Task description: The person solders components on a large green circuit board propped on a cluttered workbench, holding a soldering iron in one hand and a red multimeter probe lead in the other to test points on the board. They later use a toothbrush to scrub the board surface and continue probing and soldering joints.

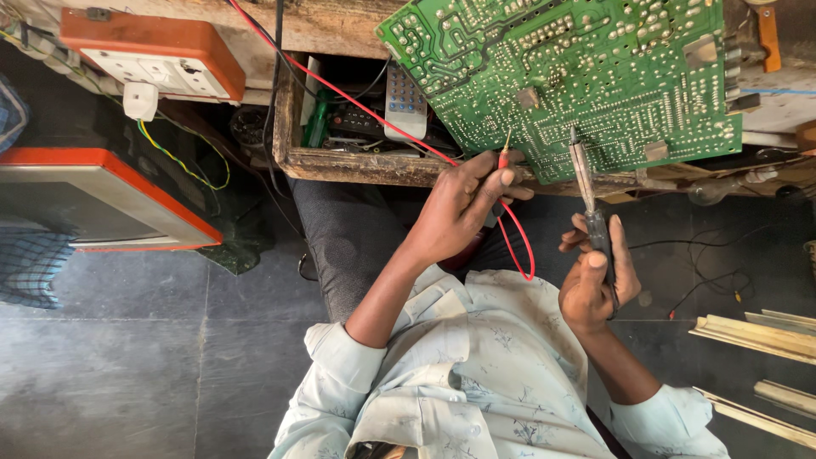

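Where visible, dark tiled floor point(127, 357)

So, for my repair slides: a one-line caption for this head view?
Left hand with red probe and right hand with black probe touch a green circuit board.

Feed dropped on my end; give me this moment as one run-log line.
left hand: holds red probe on green circuit board | right hand: holds black probe on board | board: leans on wooden bench

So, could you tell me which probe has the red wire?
The red probe in the left hand, touching the board edge; the black probe is in the right hand.
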